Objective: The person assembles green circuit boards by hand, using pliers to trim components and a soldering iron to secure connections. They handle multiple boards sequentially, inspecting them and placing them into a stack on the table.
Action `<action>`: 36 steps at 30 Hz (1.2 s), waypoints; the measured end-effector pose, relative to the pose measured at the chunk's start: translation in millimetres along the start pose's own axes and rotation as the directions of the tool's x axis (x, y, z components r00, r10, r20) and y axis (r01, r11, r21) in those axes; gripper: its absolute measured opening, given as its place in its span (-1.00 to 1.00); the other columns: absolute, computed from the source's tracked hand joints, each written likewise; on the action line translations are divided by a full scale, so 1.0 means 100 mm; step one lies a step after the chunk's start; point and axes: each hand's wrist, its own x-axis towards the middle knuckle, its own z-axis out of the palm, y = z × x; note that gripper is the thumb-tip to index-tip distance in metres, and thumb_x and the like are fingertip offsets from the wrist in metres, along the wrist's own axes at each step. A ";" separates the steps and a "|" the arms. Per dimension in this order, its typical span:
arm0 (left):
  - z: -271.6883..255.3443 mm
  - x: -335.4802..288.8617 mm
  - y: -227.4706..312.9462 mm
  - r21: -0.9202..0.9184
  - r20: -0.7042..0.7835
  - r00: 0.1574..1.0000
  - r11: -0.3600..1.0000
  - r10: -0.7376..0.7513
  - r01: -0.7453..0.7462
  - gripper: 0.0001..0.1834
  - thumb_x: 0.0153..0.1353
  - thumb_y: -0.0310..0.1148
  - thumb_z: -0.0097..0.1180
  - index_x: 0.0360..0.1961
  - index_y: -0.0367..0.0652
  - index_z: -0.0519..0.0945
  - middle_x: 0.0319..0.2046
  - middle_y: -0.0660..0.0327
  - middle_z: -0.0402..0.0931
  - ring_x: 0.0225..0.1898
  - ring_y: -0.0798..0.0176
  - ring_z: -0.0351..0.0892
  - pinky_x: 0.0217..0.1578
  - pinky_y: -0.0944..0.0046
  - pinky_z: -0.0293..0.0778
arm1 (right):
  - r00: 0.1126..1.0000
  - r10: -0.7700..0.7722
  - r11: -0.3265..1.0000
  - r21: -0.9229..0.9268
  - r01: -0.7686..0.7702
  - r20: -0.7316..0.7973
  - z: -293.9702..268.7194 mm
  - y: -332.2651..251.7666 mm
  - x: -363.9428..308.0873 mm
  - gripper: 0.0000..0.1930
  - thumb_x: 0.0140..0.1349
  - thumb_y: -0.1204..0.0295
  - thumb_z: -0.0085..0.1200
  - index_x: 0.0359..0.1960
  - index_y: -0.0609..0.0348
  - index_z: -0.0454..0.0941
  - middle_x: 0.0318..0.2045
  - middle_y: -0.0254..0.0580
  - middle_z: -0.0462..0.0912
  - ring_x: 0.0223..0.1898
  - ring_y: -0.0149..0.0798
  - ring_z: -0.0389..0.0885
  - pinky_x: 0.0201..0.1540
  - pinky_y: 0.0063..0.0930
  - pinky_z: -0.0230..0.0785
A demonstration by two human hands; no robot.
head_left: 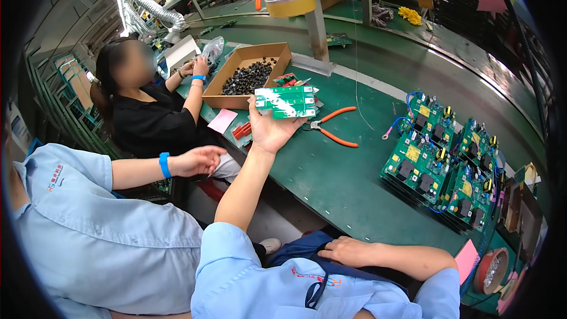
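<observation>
My left hand (270,132) is raised over the green bench and grips a green circuit board (286,102) with bright metallic strips. It is tilted toward me, and part of it reflects the light. Just right of it lie side cutters (338,127) with orange handles, jaws toward my left hand. Red parts (242,130) lie on the bench beside my left wrist, and more red parts show behind the board. My right hand (349,251) rests low by my lap near the bench edge, fingers loosely laid out, with nothing visible in it.
Stacks of populated circuit boards (418,167) stand on the right, with blue wires. A cardboard box (236,101) of small black parts sits farther left. One co-worker in black (150,115) sits beside it; another in light blue (112,218) stands close at my left, a hand (204,160) near my forearm.
</observation>
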 end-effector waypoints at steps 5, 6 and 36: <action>0.00 0.00 -0.03 0.006 0.014 1.000 1.000 0.011 -0.011 -0.23 0.02 0.20 -0.25 0.11 -0.18 0.11 0.13 -0.03 0.02 0.13 -0.08 0.02 0.10 -0.14 -0.04 | 1.000 0.006 1.000 0.005 -0.006 0.009 0.01 0.01 0.00 -0.65 -0.01 0.43 -0.07 -0.14 0.23 0.34 -0.38 -0.04 0.46 -0.28 -0.08 0.45 -0.21 -0.30 0.25; -0.01 0.00 -0.04 -0.006 0.012 1.000 1.000 0.014 -0.013 -0.23 0.03 0.20 -0.26 0.11 -0.19 0.10 0.13 -0.03 0.01 0.13 -0.08 0.02 0.11 -0.14 -0.05 | 1.000 0.007 1.000 0.005 -0.007 0.005 0.01 0.01 0.00 -0.65 -0.01 0.43 -0.08 -0.13 0.23 0.34 -0.38 -0.04 0.45 -0.28 -0.09 0.45 -0.20 -0.30 0.25; -0.07 -0.04 -0.10 -0.067 -0.100 0.992 0.994 0.075 -0.082 -0.14 0.02 0.30 -0.42 0.11 -0.23 0.03 0.05 -0.06 0.05 0.07 -0.15 0.09 0.02 -0.15 0.13 | 0.999 -0.014 0.999 0.033 0.015 -0.038 0.02 0.01 0.00 -0.68 -0.06 0.45 -0.02 -0.21 0.25 0.35 -0.42 -0.05 0.44 -0.31 -0.08 0.46 -0.25 -0.28 0.26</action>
